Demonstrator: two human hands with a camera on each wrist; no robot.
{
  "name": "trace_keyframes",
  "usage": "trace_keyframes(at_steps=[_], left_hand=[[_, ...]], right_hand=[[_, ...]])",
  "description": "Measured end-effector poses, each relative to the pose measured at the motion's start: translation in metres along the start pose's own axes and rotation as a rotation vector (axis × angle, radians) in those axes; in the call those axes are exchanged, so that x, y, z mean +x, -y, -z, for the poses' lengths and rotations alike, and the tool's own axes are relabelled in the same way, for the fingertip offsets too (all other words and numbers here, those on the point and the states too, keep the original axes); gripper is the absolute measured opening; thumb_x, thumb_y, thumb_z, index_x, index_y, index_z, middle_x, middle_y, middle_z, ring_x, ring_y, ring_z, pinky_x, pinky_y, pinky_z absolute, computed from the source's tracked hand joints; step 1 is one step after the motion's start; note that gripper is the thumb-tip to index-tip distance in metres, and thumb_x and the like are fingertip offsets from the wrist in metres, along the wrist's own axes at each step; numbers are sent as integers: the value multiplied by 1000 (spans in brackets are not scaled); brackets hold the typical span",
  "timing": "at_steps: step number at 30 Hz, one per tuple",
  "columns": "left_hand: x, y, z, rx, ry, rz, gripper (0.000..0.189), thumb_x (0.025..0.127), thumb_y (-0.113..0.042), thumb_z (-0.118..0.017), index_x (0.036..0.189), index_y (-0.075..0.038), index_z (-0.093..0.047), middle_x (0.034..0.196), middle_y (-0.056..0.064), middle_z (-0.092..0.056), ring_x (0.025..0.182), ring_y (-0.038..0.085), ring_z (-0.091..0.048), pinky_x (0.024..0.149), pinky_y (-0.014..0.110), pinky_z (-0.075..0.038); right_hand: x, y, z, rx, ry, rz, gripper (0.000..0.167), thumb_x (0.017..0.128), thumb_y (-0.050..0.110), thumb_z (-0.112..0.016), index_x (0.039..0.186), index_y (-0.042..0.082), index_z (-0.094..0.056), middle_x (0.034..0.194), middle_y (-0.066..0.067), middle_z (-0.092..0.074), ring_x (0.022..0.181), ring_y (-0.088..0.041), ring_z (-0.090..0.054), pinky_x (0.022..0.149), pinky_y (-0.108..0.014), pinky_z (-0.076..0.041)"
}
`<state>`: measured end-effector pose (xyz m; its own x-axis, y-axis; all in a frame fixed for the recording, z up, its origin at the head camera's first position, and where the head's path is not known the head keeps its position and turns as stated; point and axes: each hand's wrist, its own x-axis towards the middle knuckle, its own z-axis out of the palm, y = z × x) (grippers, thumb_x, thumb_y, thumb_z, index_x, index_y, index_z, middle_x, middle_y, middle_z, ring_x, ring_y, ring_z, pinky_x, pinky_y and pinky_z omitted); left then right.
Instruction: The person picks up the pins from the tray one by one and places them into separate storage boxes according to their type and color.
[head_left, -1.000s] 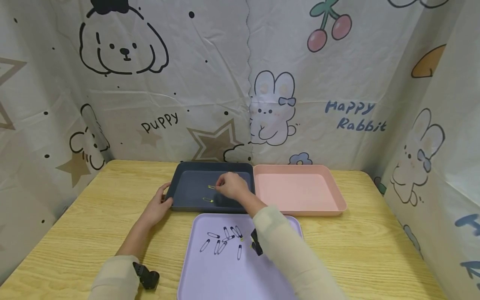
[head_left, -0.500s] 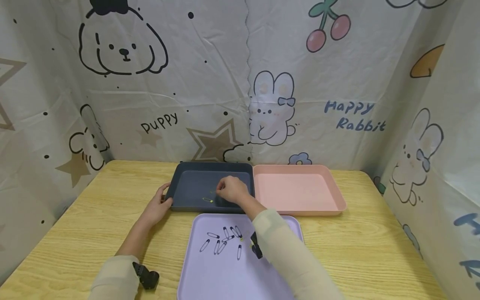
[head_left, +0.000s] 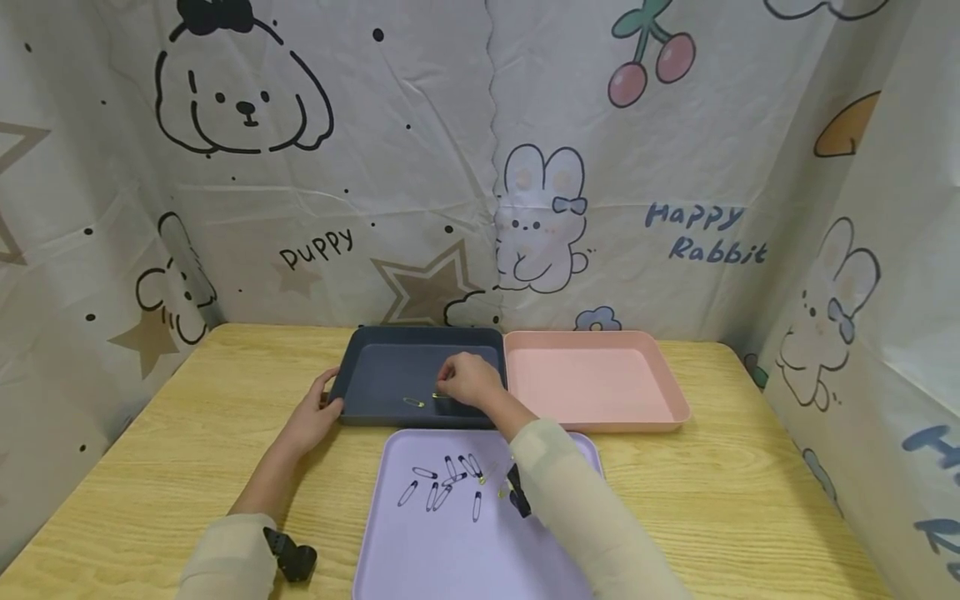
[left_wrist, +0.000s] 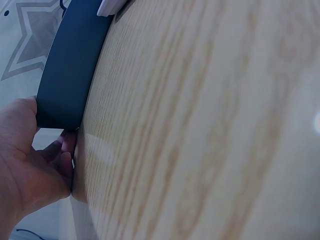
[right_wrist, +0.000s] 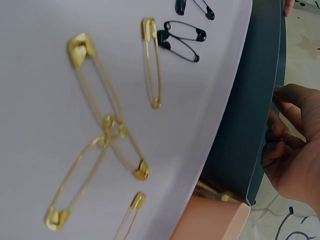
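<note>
Gold and slim, a safety pin (head_left: 438, 396) is met by the right hand (head_left: 472, 380), fingertips bunched; whether pinched cannot be told. The smooth dark tray (head_left: 382, 371) beneath is gripped by the left hand (head_left: 311, 418), fingers curled.

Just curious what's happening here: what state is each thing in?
Navy tray: upright, side gripped
Pink tray: upright, beside navy tray
Lavender tray: upright, holding pins
Gold safety pins: split between navy and lavender trays
Black safety pins: scattered on lavender tray
Left fingers: gripping navy tray
Right fingers: curled near gold pin; grip unclear
</note>
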<state>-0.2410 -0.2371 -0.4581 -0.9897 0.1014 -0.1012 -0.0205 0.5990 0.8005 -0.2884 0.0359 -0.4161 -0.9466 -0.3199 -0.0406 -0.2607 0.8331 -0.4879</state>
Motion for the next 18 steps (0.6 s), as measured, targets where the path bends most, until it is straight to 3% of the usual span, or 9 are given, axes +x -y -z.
trace_keyframes(at_steps=[8,18], left_hand=[[-1,-1,-1,1,6,5,60,99,-18,-35,151,-11,-7,134,31,-40,120,41,-43,85,39,-41],[-3,-3,-1,-2,15,6,60,99,-19,-35,151,-11,-5,136,32,-38,123,42,-40,89,42,-40]], right_hand=[[-6,-8,10,-10,0,29,13,84,28,-65,89,17,-71,91,3,-70,77,-13,-59,66,-30,-46],[-13,-16,24,-7,-10,38,12,83,28,-67,88,18,-70,90,3,-69,74,-11,-56,62,-27,-42]])
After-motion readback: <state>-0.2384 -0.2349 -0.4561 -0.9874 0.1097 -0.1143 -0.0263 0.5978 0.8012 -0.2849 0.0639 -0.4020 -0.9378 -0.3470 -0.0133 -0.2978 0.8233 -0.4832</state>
